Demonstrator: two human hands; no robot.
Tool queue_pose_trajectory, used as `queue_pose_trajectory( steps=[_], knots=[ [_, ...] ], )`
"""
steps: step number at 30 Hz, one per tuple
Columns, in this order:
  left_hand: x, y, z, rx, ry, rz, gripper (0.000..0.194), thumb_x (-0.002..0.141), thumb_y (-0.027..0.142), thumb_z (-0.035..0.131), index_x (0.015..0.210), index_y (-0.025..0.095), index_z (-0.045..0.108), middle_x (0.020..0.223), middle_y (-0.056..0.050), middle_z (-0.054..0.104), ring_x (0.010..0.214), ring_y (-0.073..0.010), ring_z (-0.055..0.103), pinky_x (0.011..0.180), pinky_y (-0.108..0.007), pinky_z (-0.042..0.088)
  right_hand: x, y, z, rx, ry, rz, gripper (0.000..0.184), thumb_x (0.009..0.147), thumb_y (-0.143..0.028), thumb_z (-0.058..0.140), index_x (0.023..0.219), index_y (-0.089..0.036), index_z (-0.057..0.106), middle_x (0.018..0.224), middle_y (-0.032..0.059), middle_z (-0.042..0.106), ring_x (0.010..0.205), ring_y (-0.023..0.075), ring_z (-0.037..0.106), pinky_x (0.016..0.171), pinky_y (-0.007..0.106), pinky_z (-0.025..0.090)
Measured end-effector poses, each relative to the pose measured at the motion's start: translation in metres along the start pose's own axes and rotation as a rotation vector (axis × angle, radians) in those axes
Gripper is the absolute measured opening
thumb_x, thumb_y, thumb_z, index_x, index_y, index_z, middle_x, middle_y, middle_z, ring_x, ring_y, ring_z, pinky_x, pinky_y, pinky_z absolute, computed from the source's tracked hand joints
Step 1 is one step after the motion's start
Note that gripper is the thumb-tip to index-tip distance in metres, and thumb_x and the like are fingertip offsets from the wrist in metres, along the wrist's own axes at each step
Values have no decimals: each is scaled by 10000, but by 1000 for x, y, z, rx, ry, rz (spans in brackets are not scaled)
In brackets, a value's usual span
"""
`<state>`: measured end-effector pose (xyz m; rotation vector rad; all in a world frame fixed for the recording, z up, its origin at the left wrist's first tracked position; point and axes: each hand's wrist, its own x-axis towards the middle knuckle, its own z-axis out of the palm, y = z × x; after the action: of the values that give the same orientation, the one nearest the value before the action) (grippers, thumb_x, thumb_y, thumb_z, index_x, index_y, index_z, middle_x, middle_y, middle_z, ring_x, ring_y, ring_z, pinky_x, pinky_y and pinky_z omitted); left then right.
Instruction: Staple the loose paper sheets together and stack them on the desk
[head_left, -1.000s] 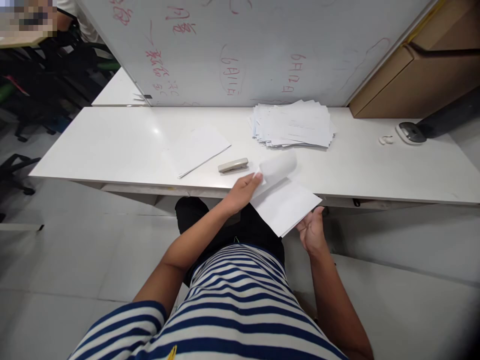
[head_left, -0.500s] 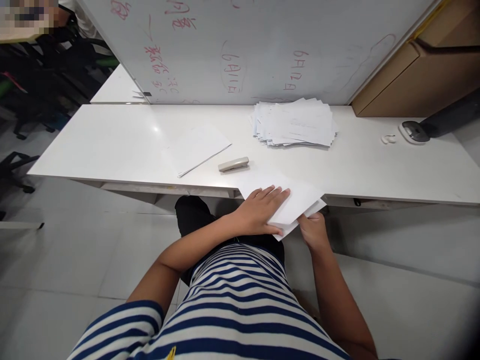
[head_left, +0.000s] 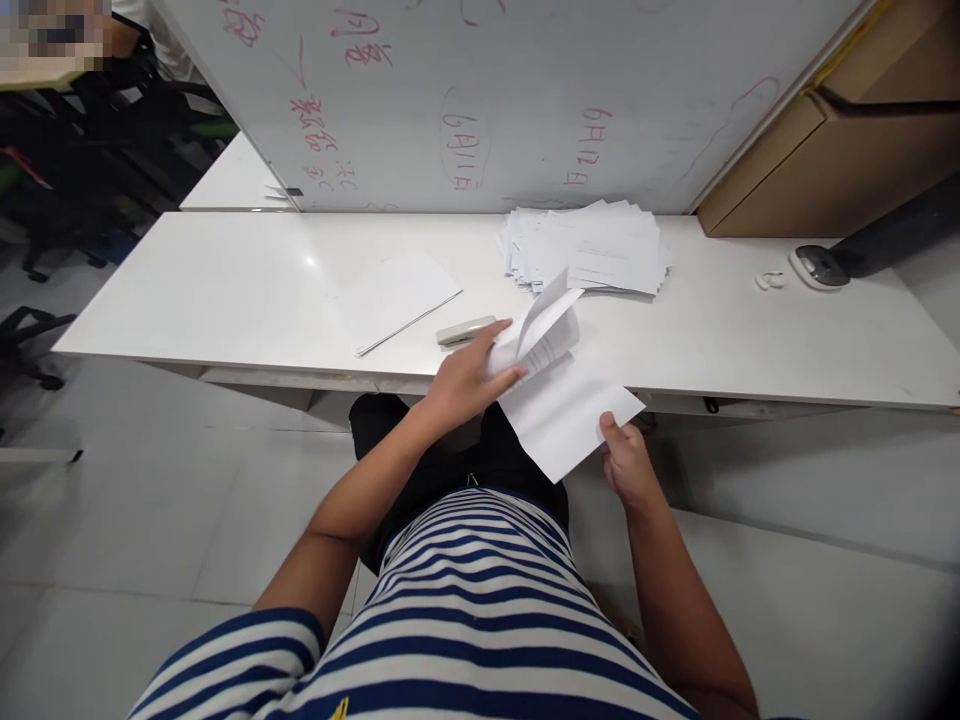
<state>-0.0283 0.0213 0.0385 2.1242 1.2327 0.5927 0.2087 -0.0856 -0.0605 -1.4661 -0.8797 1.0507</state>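
Observation:
Sheets of white paper (head_left: 566, 415) lie over the desk's front edge, between my hands. My left hand (head_left: 474, 375) is closed on the upper sheets, which curl up and back toward the far side; print shows on one of their faces. With the thumb on top, my right hand (head_left: 626, 455) pinches the near right edge of the lower paper. Just beyond my left fingers lies a beige stapler (head_left: 459, 332), partly covered by the hand. To its left rests a thin set of white sheets (head_left: 405, 295).
A thick, uneven paper stack (head_left: 611, 245) sits at the back below a whiteboard (head_left: 525, 110) with red writing. On the desk (head_left: 750, 340), at right, are a mouse-like black and white device (head_left: 821, 267) and small white pieces (head_left: 770, 280). A cardboard box (head_left: 810, 165) stands behind.
My left hand pressed flat on the paper half a second ago; now it has moved left and lifts the curled upper sheets. My right thumb now lies on top of the lower paper.

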Motion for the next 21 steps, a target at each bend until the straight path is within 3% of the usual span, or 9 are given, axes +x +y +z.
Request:
queue_pose_trajectory(
  steps=[3,5,7,9,12,15,18,21],
  knots=[
    [-9,10,16,70,-234,223,769,898,586,571,1519,227,295,1499,-123,483,1308,-306,527,1055,-453,453,-4,-6,11,155,-141,-3,736,773,-824,490,1143,-212,662,1065,112,734,1088,304,667,854,417,576],
    [-17,14,34,128,-374,381,831,874,634,575,1531,213,288,1560,-155,389,1411,-325,408,1124,-483,377,-7,-10,17,242,-233,5,789,762,-857,443,1203,-231,635,1153,119,710,1125,305,653,850,420,581],
    [-25,12,54,190,-422,453,883,856,671,566,1546,210,266,1621,-181,236,1486,-363,259,1157,-538,307,-12,-12,20,269,-249,24,797,759,-847,467,1267,-249,601,1236,120,680,1130,304,650,830,417,589],
    [-32,8,70,240,-405,472,923,829,690,584,1550,216,259,1640,-187,147,1513,-390,145,1174,-593,233,-16,-12,21,224,-192,73,733,774,-762,568,1315,-268,572,1284,109,660,1110,290,660,807,397,595],
    [-34,2,78,263,-396,482,897,812,699,598,1522,222,330,1632,-183,189,1519,-390,110,1186,-619,175,-18,-7,19,114,-86,149,635,789,-599,681,1316,-260,582,1263,102,678,1051,270,684,778,370,596],
    [-28,1,68,243,-369,452,674,895,639,529,1430,232,473,1572,-132,375,1502,-345,222,1200,-589,180,-16,-2,9,78,4,175,610,768,-552,707,1270,-215,621,1222,111,701,986,271,705,760,380,591],
    [-23,-1,57,206,-242,342,478,975,530,457,1344,239,548,1498,-86,491,1456,-286,340,1196,-522,248,-12,-1,-12,-88,32,188,519,742,-494,724,1147,-171,690,1133,110,738,971,286,706,786,391,565],
    [-27,-11,54,125,-79,206,540,963,521,489,1406,211,469,1523,-122,444,1444,-280,359,1183,-477,304,-10,-7,-36,-451,-17,167,389,774,-467,672,988,-147,732,991,111,765,900,302,705,722,374,534]
  ],
)
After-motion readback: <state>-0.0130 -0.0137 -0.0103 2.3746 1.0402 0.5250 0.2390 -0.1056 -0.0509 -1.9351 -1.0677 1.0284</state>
